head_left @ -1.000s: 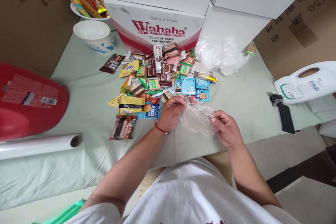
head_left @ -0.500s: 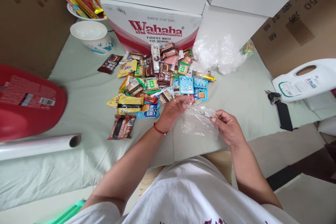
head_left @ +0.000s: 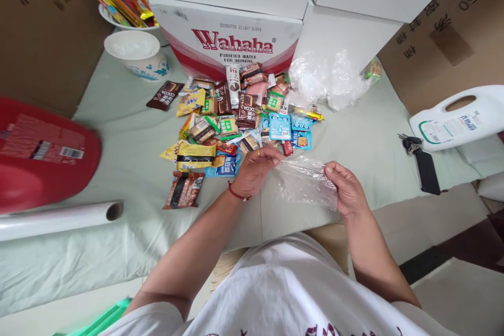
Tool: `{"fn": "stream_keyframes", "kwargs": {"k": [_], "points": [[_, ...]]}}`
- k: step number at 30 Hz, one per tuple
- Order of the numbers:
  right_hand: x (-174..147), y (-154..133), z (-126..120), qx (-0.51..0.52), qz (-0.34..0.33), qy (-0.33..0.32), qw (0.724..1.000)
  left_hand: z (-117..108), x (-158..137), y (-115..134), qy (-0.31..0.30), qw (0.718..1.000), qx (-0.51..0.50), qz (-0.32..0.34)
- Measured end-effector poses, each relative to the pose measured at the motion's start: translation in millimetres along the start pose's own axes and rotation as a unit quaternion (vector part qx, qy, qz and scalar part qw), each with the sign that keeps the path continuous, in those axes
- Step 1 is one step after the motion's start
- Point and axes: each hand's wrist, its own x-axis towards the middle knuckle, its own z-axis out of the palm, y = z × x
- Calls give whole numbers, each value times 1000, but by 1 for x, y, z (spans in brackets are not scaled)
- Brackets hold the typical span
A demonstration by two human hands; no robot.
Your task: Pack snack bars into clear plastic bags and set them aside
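Bag [head_left: 307, 185]: hanging between the two hands, right of the frame's centre, its top edge stretching from one hand's fingers to the other's, its body drooping below; whether it is touching the surface [head_left: 366, 136], one cannot tell.
Left hand [head_left: 255, 170]: pinching the bag's upper left corner between thumb and fingers.
Right hand [head_left: 347, 191]: pinching the bag's upper right corner, thumb pressing against the fingers.
Snacks [head_left: 247, 110]: lying heaped in mid-frame, just above the left hand.
Crumpled plastic [head_left: 326, 81]: resting above the bag, toward the upper right.
Bottle [head_left: 459, 118]: lying at the right edge.
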Motion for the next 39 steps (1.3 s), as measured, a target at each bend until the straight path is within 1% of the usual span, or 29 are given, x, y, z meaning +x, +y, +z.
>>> {"fn": "stream_keyframes", "kwargs": {"k": [2, 4, 5, 7, 9, 10, 13, 17, 19, 20, 22, 24, 25, 27, 29, 32, 34, 36, 39], "points": [[0, 0, -1, -9, -16, 4, 1000, 1, 0, 1, -12, 1000, -12, 7], [0, -1, -2, -29, -52, -5, 998, 1, 0, 1, -21, 999, -26, 9], [-1, -1, -2, -45, -79, -18, 996, 2, 0, 1, -23, 999, -33, 10], [-3, -3, -3, -89, -144, -65, 983, 1, 0, 1, -18, 999, -50, 11], [-7, -4, -3, -150, -207, -112, 960, 0, 1, 1, -5, 998, -69, 12], [-10, -6, -2, -180, -235, -126, 947, -1, 1, 1, 1, 997, -79, 12], [-19, -11, 1, -254, -301, -132, 910, -3, 2, 1, 13, 995, -103, 7], [-35, -19, 3, -324, -359, -157, 861, -6, 2, 4, 27, 990, -141, 1], [-41, -22, 2, -330, -373, -147, 854, -8, 3, 6, 36, 987, -158, 7], [-43, -22, 1, -326, -373, -132, 859, -9, 3, 7, 38, 986, -164, 10], [-43, -22, 1, -312, -352, -90, 878, -10, 3, 9, 34, 983, -180, 10], [-37, -20, 3, -297, -309, -62, 901, -10, 2, 11, 22, 978, -207, -2], [-32, -18, 5, -290, -286, -58, 912, -10, 1, 12, 16, 976, -219, -12], [-21, -12, 13, -282, -240, -71, 926, -8, -2, 14, 7, 972, -231, -30], [-9, -5, 23, -278, -202, -103, 934, -5, -6, 16, -3, 972, -232, -47], [5, 8, 37, -269, -140, -185, 935, -3, -9, 19, -20, 973, -222, -62], [10, 15, 40, -267, -103, -229, 930, -3, -10, 20, -19, 978, -201, -59], [13, 17, 38, -266, -81, -234, 932, -5, -9, 21, 0, 985, -169, -42], [15, 15, 28, -242, -68, -199, 947, -12, -8, 22, 43, 990, -128, -25]]}}
